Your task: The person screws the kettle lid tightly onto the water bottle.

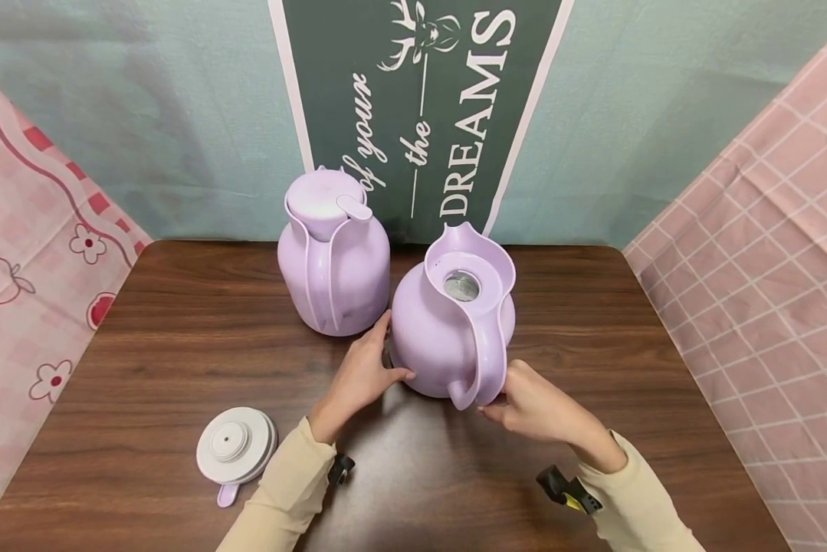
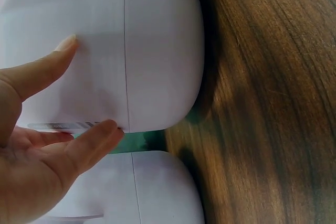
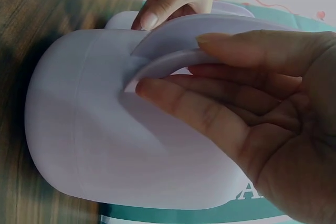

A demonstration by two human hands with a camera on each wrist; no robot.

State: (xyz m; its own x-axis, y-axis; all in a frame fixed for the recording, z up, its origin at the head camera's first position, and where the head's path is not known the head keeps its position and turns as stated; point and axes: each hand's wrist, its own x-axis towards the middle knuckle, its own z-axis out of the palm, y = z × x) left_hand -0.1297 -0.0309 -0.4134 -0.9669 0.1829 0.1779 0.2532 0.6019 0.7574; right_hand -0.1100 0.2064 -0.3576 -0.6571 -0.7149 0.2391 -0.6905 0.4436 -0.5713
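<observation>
A lilac thermos jug (image 1: 427, 337) without a lid stands before me, its round silvery mouth showing at the top. My left hand (image 1: 363, 372) touches its left side near the base, thumb and fingers spread rather straight against the body (image 2: 100, 72). On the jug's right, my right hand (image 1: 537, 402) holds the lower part of the handle (image 3: 168, 62), with thumb on one side and fingers on the other. A white round lid (image 1: 234, 445) with a lilac tab lies upside down on the table, left of my left forearm.
A second lilac thermos jug (image 1: 337, 268) stands close to the left, with its lid on. The brown wooden table (image 1: 178, 337) ends at a blue-green cloth backdrop (image 1: 199, 115) with a dark lettered panel. Pink patterned cloths hang at both sides.
</observation>
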